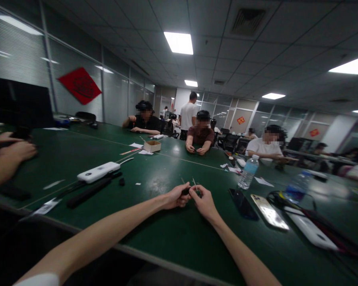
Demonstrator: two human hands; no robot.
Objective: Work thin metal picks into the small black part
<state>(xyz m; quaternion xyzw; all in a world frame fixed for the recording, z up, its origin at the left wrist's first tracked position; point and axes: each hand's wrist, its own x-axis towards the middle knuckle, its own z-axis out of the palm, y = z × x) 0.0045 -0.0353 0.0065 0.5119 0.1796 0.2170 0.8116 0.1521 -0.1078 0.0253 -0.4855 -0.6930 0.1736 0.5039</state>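
My left hand (175,197) and my right hand (203,201) meet above the dark green table (155,226), close to its near edge. Between the fingers sits a small black object (185,191), mostly hidden by them. Two thin pale sticks (193,183) rise from it, and both hands seem to pinch it. Its exact shape is too small to make out. Nearest to my right hand lie a black smartphone (243,204) and a gold-backed smartphone (269,212), neither touching it.
A co-worker's hands (17,147) rest at the left, near a white power bank (98,172) and black cables. A water bottle (248,172), a box (152,146) and papers stand farther along the table. Several seated people work around it.
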